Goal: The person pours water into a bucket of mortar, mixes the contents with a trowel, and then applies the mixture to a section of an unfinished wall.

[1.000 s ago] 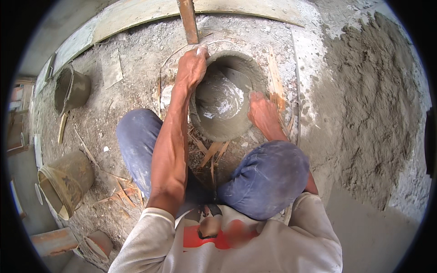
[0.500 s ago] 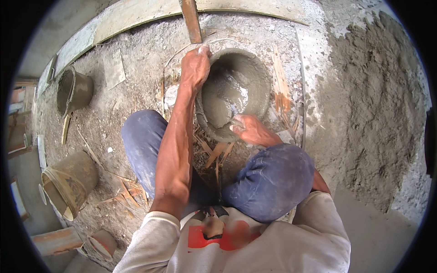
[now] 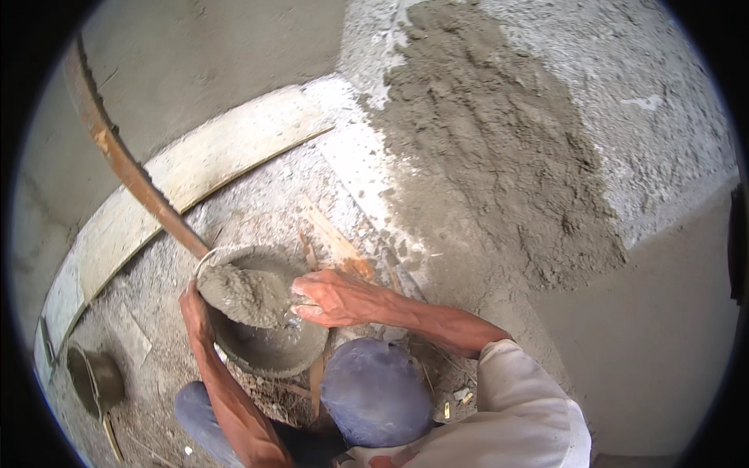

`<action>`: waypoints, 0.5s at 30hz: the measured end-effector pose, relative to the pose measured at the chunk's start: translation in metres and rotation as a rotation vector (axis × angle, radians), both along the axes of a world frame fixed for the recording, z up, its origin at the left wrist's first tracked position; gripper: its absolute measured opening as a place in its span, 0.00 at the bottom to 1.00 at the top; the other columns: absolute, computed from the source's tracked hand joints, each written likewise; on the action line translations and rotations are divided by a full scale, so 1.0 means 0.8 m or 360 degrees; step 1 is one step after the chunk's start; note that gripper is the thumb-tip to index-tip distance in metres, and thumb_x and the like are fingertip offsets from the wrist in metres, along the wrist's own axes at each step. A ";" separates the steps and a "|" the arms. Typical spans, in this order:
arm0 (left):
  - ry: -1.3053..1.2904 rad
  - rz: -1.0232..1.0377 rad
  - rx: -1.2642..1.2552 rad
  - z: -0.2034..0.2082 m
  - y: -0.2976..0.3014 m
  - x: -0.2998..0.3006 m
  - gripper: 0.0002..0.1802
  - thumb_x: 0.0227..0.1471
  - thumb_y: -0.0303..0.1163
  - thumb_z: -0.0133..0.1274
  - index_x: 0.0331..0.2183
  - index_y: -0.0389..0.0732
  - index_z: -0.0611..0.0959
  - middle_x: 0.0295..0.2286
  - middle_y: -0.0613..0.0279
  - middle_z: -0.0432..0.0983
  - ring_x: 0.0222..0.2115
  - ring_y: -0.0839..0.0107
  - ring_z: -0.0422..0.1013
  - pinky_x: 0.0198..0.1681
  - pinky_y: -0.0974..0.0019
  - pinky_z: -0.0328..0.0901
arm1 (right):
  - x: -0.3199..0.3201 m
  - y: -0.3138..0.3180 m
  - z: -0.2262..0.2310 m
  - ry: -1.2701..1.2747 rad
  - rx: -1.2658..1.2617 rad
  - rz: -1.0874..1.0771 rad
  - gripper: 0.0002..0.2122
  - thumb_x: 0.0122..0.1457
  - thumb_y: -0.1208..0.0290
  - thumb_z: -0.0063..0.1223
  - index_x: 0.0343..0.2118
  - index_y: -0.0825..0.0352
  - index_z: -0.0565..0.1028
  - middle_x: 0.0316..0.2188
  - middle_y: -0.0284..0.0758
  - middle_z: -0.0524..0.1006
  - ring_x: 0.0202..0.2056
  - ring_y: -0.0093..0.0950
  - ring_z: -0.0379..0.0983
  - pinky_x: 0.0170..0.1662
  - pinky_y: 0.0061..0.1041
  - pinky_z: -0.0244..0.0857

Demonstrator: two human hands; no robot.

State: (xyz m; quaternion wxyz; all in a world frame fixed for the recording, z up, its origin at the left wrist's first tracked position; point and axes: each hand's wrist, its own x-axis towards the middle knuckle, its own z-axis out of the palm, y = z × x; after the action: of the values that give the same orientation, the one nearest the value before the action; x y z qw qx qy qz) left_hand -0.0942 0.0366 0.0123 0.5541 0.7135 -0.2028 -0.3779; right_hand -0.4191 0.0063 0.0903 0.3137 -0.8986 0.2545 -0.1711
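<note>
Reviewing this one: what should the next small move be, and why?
Probably lift the heaped mortar clear of the bucket with the right hand, keeping it level: it is piled up over the bucket's opening, the left hand is at the bucket's side, and a rough mortar patch spreads off to the right.

Bucket (image 3: 310, 343) partly hidden behind mortar (image 3: 243, 296)

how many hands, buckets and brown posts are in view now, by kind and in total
Left hand and right hand: 2 hands
Mortar bucket and far-left bucket: 2 buckets
Brown post: 1 post
Total: 5
</note>
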 end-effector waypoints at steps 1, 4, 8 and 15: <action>0.0055 0.0024 -0.0021 0.017 0.009 -0.003 0.24 0.65 0.46 0.44 0.25 0.36 0.74 0.22 0.68 0.67 0.25 0.72 0.60 0.31 0.57 0.58 | 0.000 -0.007 0.053 0.0024 0.0033 0.0026 0.18 0.66 0.60 0.58 0.43 0.74 0.76 0.27 0.44 0.77 0.28 0.36 0.77 0.35 0.44 0.73; -0.0417 -0.0146 -0.0061 0.014 0.025 0.036 0.21 0.64 0.44 0.43 0.24 0.40 0.72 0.21 0.71 0.62 0.24 0.74 0.56 0.29 0.60 0.53 | -0.028 -0.043 0.180 -0.0082 0.0067 -0.0022 0.16 0.66 0.61 0.57 0.42 0.74 0.77 0.21 0.38 0.75 0.22 0.32 0.76 0.30 0.36 0.76; -0.0575 -0.0313 0.0013 0.003 0.034 0.058 0.24 0.66 0.49 0.42 0.23 0.44 0.71 0.22 0.73 0.61 0.25 0.75 0.54 0.29 0.63 0.51 | -0.133 -0.132 0.266 -0.0574 0.0954 -0.0078 0.10 0.69 0.70 0.52 0.37 0.74 0.77 0.18 0.33 0.74 0.13 0.18 0.69 0.13 0.16 0.66; -0.0556 -0.0253 0.0076 0.004 0.019 0.026 0.26 0.66 0.49 0.40 0.21 0.43 0.65 0.19 0.68 0.56 0.23 0.72 0.50 0.27 0.57 0.48 | -0.334 -0.096 0.229 -0.1740 -0.0017 -0.1825 0.11 0.71 0.61 0.47 0.33 0.62 0.68 0.19 0.27 0.66 0.15 0.18 0.63 0.14 0.21 0.58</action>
State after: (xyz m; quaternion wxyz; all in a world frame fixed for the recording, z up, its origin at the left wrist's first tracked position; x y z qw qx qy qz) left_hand -0.0731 0.0519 0.0158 0.4618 0.7629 -0.3427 -0.2954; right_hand -0.6864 -0.0705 0.2733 0.2529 -0.4174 0.4868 -0.7244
